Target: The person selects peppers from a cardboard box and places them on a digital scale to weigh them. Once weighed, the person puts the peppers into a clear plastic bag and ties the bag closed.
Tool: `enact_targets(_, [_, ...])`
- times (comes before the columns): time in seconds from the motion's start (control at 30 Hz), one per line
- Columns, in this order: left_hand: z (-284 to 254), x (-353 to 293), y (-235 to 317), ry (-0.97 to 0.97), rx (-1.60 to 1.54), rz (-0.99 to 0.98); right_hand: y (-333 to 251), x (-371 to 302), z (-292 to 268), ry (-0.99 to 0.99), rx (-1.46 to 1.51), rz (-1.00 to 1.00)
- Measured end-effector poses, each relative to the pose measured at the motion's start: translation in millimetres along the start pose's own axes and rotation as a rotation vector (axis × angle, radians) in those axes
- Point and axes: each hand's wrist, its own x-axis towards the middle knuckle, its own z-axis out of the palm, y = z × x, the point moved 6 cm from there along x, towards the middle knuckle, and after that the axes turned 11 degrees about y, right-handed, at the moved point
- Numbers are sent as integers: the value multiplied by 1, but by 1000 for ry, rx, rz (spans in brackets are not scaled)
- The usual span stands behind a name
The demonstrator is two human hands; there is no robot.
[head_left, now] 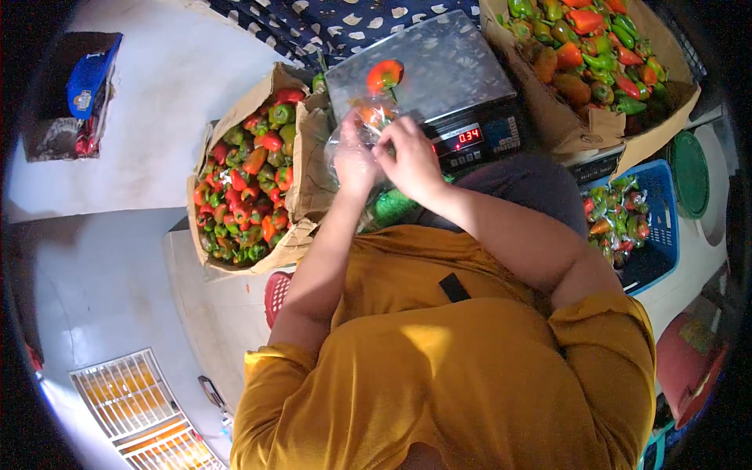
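In front of my body, at the near edge of a digital scale point(439, 70), both hands are on a thin clear plastic bag point(335, 149). My left hand point(355, 163) grips the bag, its fingers partly veiled by the film. Close beside it, my right hand point(413, 160) has its fingers bent and pinched together at the bag's edge. An orange-red pepper point(374, 117) shows through the plastic just beyond my fingertips. Past it, a red-orange bell pepper point(384, 77) lies on the metal weighing plate. Red digits glow on the scale's display point(468, 136).
To the left stands an open cardboard box point(301, 157) full of red and green peppers. Another pepper-filled box point(658, 145) is at the far right. Below that, a blue crate point(664, 227) holds bagged peppers. Something green point(392, 205) lies under my wrists.
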Motion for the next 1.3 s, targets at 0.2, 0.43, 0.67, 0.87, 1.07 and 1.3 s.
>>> enact_targets(0.2, [6,11,-15,-45,32,42,51,18,-1,181,32,321])
enact_targets(0.43, [13,4,-33,-101,-449,-185,49,28,9,-93,574,584])
enact_targets(0.67, [15,8,-13,-113,-840,-363,55,22,12,-169,687,855])
enact_targets(0.87, [4,3,5,-134,-968,-550,76,23,33,-397,917,727])
enact_targets(1.07, [2,-7,21,-265,-1245,-665,51,35,4,-164,733,727])
enact_targets(1.3, [6,-5,32,-220,-1428,-662,54,44,4,-124,814,529])
